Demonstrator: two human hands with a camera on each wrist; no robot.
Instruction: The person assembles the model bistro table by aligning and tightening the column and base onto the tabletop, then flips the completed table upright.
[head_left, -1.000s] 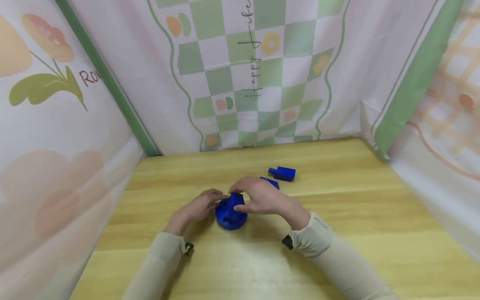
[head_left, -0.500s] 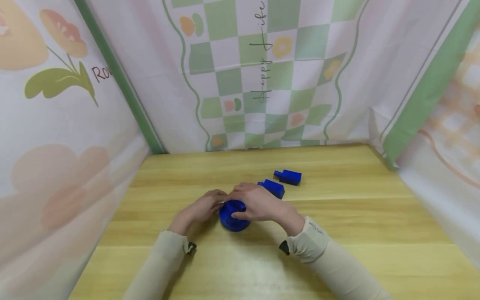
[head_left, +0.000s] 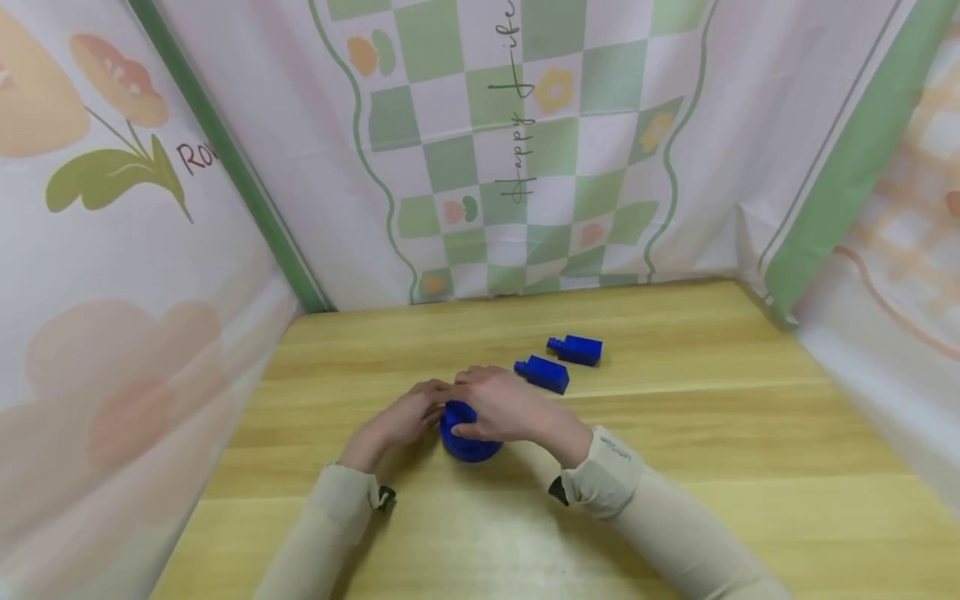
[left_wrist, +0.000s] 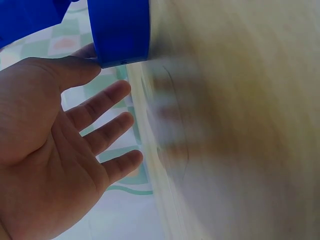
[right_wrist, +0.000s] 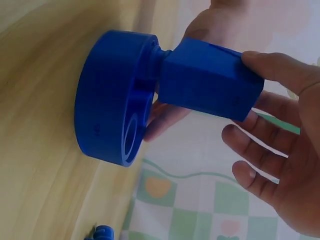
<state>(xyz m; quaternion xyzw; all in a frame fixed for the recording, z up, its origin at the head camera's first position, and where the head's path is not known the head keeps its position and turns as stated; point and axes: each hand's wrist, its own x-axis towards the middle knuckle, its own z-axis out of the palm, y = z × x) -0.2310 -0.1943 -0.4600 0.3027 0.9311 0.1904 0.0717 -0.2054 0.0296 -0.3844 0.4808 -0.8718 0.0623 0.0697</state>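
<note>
A round blue base with round holes lies on the wooden table. My left hand holds its rim from the left; in the left wrist view the thumb and index finger are at the base, the other fingers spread. My right hand pinches a blue block by its outer end. In the right wrist view, the block's narrow neck meets one hole of the base; how deep it sits is hidden. From above, the right hand covers most of the block.
Two similar blue pieces with threaded necks lie behind the right hand, a nearer block and a farther block. Printed curtains enclose the table at the back and sides.
My right hand has come lower and further over the base, covering the block it pinches. The nearer loose block has come into sight behind it. The left hand keeps its place at the base.
</note>
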